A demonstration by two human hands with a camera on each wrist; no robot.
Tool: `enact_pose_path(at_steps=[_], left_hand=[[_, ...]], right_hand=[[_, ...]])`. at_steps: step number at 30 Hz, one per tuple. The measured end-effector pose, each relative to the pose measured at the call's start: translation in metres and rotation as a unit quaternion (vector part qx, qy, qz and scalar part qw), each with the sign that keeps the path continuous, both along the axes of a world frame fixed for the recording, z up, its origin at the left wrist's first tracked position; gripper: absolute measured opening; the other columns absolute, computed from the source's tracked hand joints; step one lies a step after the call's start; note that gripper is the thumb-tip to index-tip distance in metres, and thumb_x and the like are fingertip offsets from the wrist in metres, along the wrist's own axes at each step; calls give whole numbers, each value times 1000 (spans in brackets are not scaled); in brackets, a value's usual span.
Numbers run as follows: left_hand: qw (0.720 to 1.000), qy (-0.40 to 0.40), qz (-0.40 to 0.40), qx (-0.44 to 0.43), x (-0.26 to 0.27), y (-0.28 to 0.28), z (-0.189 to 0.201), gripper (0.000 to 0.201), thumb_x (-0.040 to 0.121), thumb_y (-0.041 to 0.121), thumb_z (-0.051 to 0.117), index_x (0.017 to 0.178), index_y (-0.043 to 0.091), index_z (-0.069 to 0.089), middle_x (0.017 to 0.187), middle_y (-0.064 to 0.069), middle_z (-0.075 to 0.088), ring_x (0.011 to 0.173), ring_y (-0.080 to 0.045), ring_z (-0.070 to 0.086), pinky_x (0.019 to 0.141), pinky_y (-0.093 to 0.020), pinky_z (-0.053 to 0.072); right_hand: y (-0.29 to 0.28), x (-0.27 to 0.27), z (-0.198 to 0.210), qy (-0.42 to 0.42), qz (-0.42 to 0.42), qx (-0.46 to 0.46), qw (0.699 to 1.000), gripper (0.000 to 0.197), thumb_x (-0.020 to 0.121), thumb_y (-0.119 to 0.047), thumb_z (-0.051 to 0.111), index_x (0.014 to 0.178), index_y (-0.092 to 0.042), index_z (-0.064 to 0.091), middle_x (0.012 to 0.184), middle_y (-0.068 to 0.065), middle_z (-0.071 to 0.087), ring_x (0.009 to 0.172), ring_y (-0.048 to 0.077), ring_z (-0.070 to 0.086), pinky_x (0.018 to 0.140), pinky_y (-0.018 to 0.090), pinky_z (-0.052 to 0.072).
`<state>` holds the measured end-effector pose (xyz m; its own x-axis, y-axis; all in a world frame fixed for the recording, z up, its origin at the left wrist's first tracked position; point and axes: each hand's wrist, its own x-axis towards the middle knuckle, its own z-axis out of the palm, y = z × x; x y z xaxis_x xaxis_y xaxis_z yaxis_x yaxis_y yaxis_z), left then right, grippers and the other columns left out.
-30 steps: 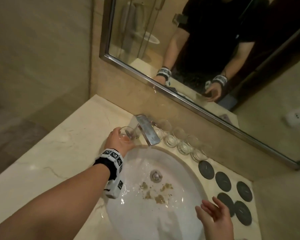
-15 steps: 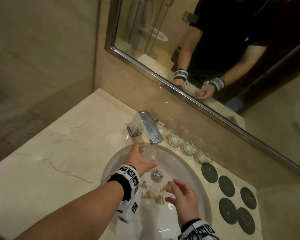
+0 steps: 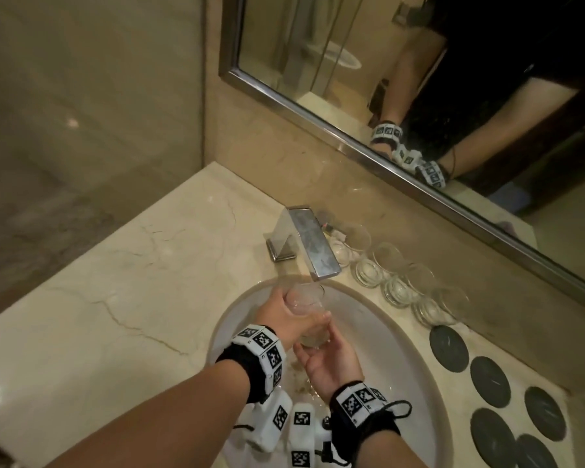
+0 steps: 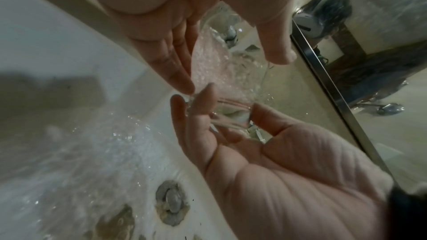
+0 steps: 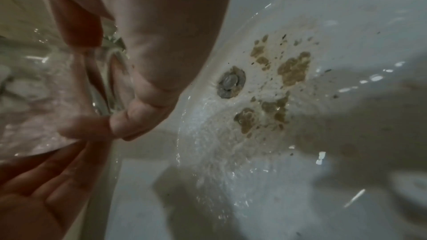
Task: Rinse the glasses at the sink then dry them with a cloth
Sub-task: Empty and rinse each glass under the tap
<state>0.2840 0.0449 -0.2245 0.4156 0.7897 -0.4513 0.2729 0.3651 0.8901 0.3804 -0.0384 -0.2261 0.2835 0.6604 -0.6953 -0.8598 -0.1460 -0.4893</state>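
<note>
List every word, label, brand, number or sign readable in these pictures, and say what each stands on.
No readable words, brands or numbers anywhere.
Wrist bands: black-and-white square code patterns only, no letters.
White blocks hanging under the wrists: the same code squares, no text.
Faucet, held glass, dark round coasters: no marking visible.

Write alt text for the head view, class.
Two hands, left hand and right hand, hold a clear glass under the chrome faucet over a white sink. More glasses and dark coasters line the marble counter.
</note>
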Motion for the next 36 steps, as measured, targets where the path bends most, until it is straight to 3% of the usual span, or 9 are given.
enact_pose_path(at_steps=[4,10,15,18,21,25,29,33,36], left_hand=[[997,-52,-35,-53,-5,7,3,82,60,41,89,128,24,46,113,7,61,94,-13,64,73,-31,58],[989,-81,-98,-74,-10,7,5,69,71,22,84,127,35,47,112,17,60,86,-3,61,55,-12,46],[994,-55,-58,-76,-1,8,-2,89,57,41,90,132,26,45,115,3,61,98,-17,64,69,-25,51],[988,-82,-63,-114,2,11,-4,101,59,39,89,144,25,36,121,-3,60,85,-17,66,59,-25,50],[983,-113,-76,-126,2,12,-5,116,47,44,91,147,26,34,132,-6,56,74,-14,67,55,-23,48],[982,-125,-39,-135,5,8,-5,80,67,18,87,134,21,45,107,-8,65,60,-14,63,55,-23,51],[977,-134,-34,-160,7,10,-11,77,68,17,86,132,18,43,100,-10,65,60,-14,63,55,-24,52],[968,-164,-41,-187,2,14,-16,77,72,7,83,133,28,41,91,-11,68,59,-15,64,52,-23,52],[967,-165,-26,-192,3,16,-21,86,69,5,84,140,22,37,87,-17,67,59,-18,63,53,-23,54]], right_hand=[[2,7,-4,11,4,25,1000,54,94,-47,46,128,-5,53,98,16,61,71,21,57,48,25,51],[1,13,0,-9,79,-5,997,63,94,-59,35,116,-4,58,84,15,59,56,20,55,40,24,45],[-1,11,9,4,36,3,999,36,91,-38,45,99,-6,59,80,14,57,62,23,51,41,26,44],[-1,16,10,19,44,1,999,44,93,-45,44,95,-4,60,75,12,52,50,17,47,38,24,42],[1,23,6,2,69,-10,998,57,91,-53,41,108,-2,58,74,12,55,43,14,48,35,21,39],[3,24,3,10,68,-7,998,61,94,-51,40,115,4,57,85,21,60,54,22,58,45,25,52],[2,24,3,-20,50,3,999,45,84,-41,54,106,-2,58,80,14,56,50,17,52,42,23,47],[3,28,-7,-45,69,-23,996,61,88,-58,48,111,-3,59,78,12,53,40,12,47,35,21,40],[7,28,-8,-43,82,-34,995,69,88,-63,42,106,0,65,75,15,59,45,16,55,39,22,47]])
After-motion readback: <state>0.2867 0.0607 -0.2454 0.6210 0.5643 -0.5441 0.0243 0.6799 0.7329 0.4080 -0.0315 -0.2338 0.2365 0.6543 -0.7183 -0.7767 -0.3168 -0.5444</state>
